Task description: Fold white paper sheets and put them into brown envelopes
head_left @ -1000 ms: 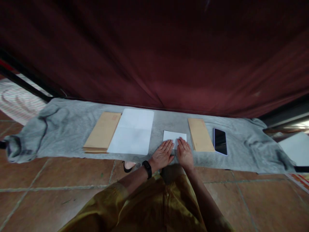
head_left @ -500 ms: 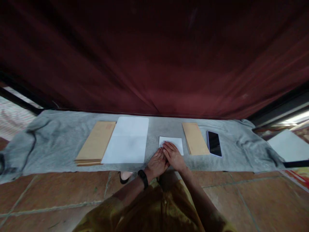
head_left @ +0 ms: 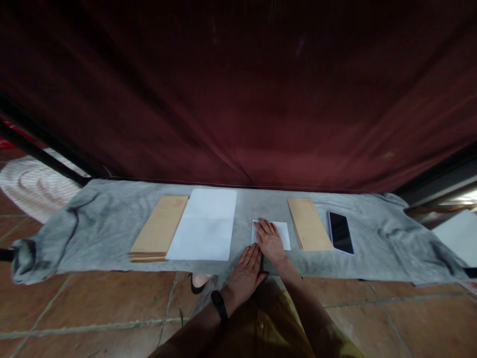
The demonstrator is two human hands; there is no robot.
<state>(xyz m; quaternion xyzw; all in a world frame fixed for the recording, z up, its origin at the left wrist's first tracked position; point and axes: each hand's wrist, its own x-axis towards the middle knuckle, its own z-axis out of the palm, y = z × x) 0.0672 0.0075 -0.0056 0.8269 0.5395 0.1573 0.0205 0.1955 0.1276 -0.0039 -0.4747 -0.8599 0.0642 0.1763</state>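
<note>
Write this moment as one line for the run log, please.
right hand: flat on small paper; left hand: at small paper's near edge; left side: envelope stack, large paper; right side: brown envelope, phone

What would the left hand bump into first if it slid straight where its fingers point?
Probably the right hand, lying just ahead on the small white paper. The left hand has its fingertips about at that paper's near edge, perhaps touching.

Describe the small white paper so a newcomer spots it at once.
Find the long gray cloth along the red curtain. Near its middle, the right hand rests on the small white paper. It's far smaller than the white sheet to its left, and not brown like the envelopes.
</note>
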